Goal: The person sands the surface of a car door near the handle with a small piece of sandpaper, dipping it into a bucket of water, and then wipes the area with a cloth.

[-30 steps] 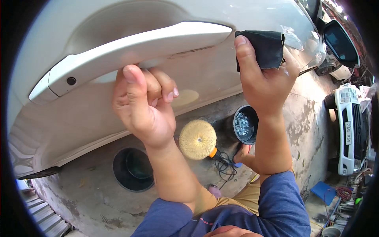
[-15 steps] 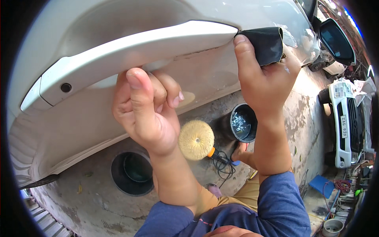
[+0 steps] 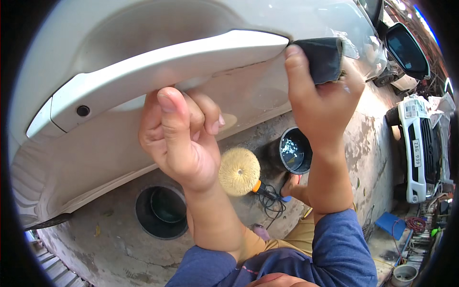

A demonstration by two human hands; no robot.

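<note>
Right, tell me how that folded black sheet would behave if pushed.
The black sheet would probably bend rather than snap, as its right side curls over in the right hand. It looks thin, so likely light.

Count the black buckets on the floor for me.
2: one black bucket left of the left forearm, another just left of the right forearm. More could be hidden.

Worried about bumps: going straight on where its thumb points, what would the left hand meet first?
The left hand would likely meet the white door handle just above it in the picture; depth is unclear, and the hand may already touch its underside.
</note>
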